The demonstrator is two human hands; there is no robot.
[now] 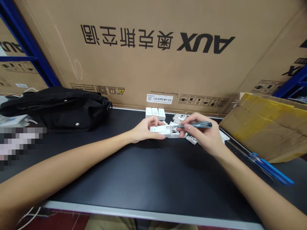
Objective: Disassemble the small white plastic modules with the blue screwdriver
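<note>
A black tabletop is bounded on its near side by a pale metal edge, and a blue implement is laid at its right. Over the tabletop's middle, a small white device is pinched between the thumb and fingers of the left hand. It is shaped as a slim block, its smooth face marked by a small green patch; it is met on the right by a hollow white part, but whether the two are joined cannot be told. A slim tool with a dark translucent handle is gripped in the right hand, its thin shaft directed at the device; whether contact is made cannot be seen. Loose white parts are scattered around the right hand, and three white units are lined up just beyond. A black bag is slumped at left; a yellow-streaked cardboard box is placed at right. The background is filled by a large carton, printed "AUX" upside down and flanked by blue posts.
</note>
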